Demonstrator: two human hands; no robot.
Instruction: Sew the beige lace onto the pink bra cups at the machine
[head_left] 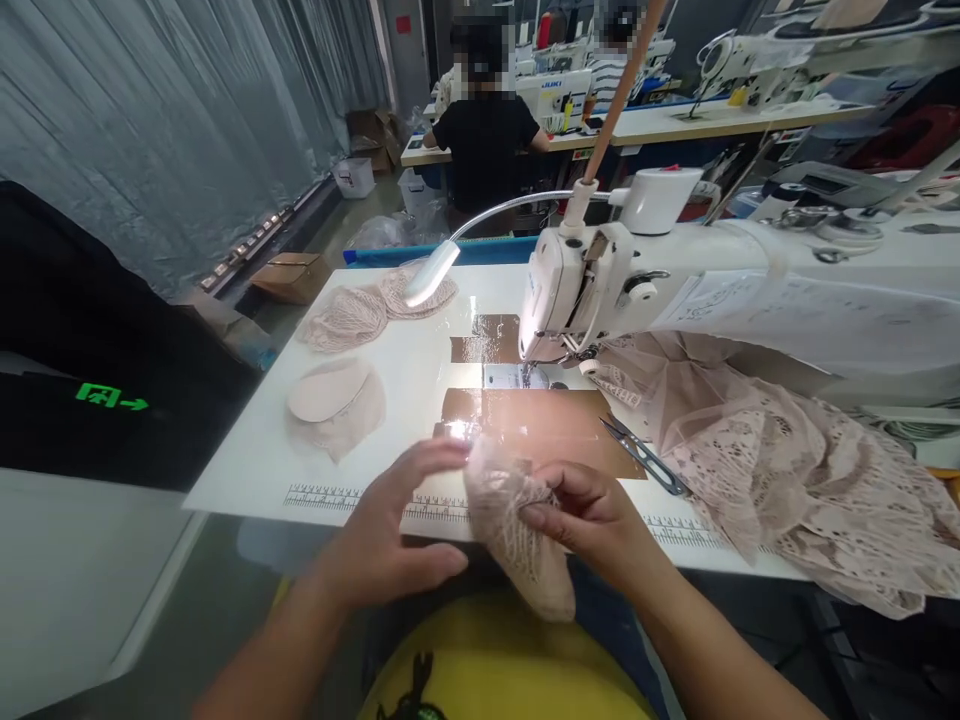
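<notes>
My right hand (589, 515) pinches a beige lace bra cup (517, 535) at its upper right edge, over the front edge of the sewing table. On its left side, my left hand (394, 530) is open, with the thumb and fingers apart and the fingertips close to the cup's top. Just beyond my hands lies a brown taped sheet (547, 425) in front of the sewing machine (574, 280). A flat beige cup piece (334, 390) rests on a thin fabric layer at the left. Behind it are gathered lace cups (349, 318).
Dark thread snips (645, 458) lie right of the brown sheet, beside a heap of beige lace fabric (810, 480) hanging over the front edge. A lamp (433, 273) arches over the table (247, 465). Another person (487, 140) sits farther back at a machine.
</notes>
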